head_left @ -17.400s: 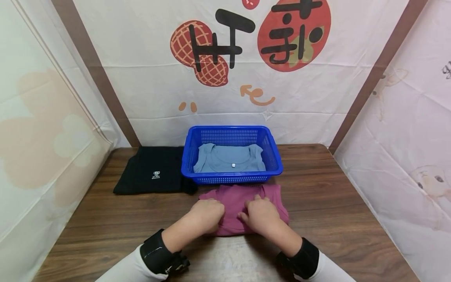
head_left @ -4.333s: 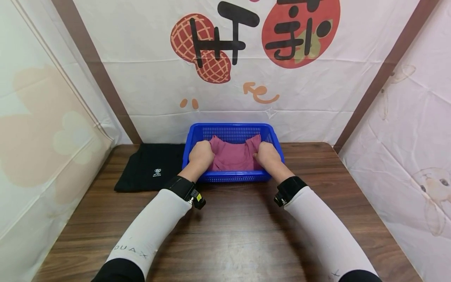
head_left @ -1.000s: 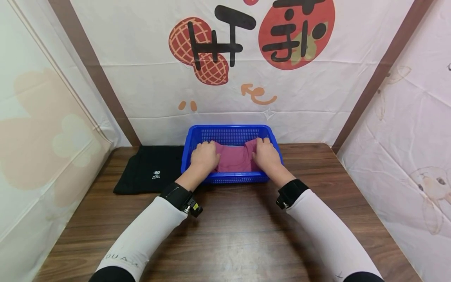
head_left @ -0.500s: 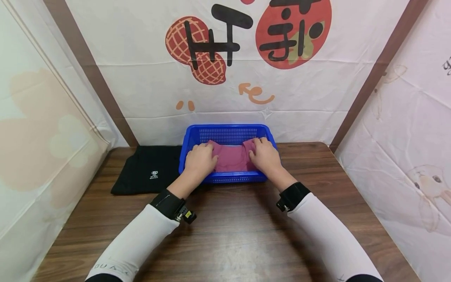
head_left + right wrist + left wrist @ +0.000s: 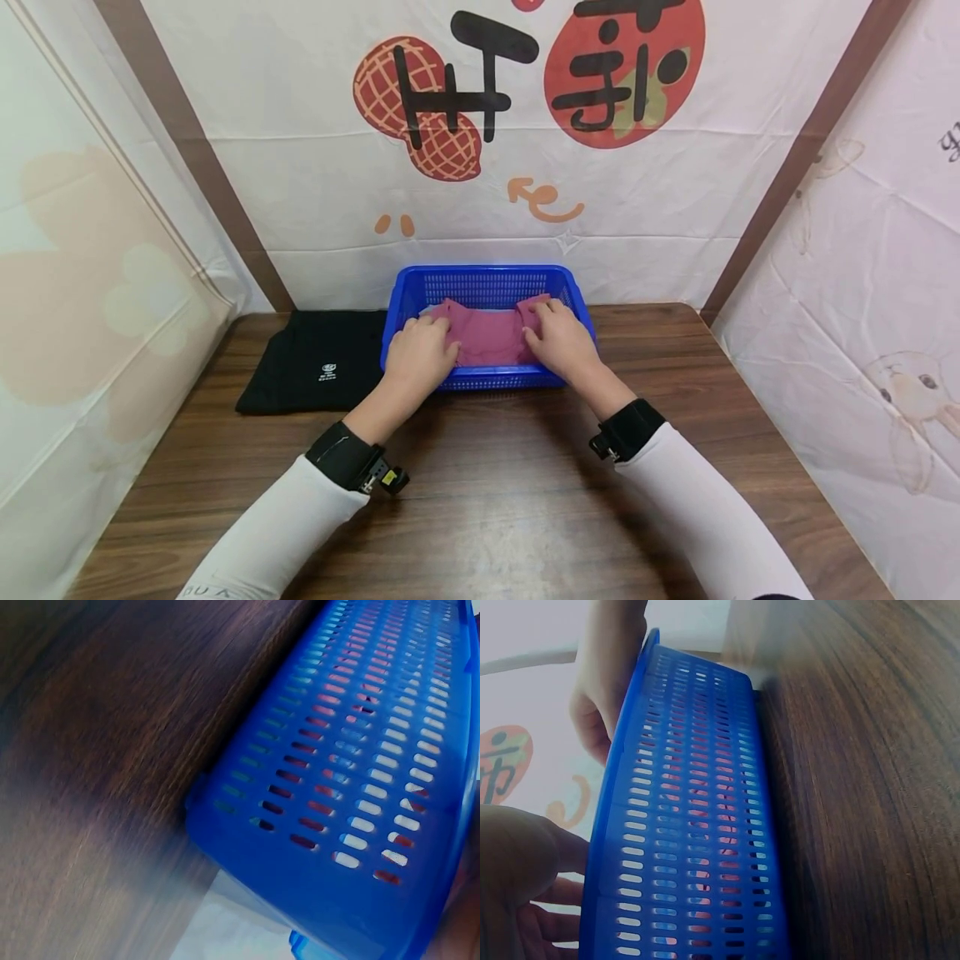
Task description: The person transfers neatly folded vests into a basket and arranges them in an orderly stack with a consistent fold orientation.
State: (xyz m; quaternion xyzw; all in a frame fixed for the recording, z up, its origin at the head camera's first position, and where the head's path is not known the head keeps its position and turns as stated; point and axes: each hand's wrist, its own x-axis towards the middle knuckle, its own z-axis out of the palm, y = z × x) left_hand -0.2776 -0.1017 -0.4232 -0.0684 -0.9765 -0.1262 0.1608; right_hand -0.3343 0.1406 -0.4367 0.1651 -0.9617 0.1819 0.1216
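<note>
The pink garment (image 5: 489, 333) lies in the blue basket (image 5: 501, 381) near the middle of the surface's (image 5: 510, 508) far edge, its walls presumably keeping the folds together; the left hand (image 5: 416, 354) and right hand (image 5: 566, 340) are at its 2 sides, each grip loose and unclenched, probably suiting light steadying. At the far left corner, the black garment (image 5: 307, 358) bears white print (image 5: 328, 371) too small to read.

Bright head view, soft glare on the tabletop (image 5: 517, 525); both wrist views dimmer, blurrier.
</note>
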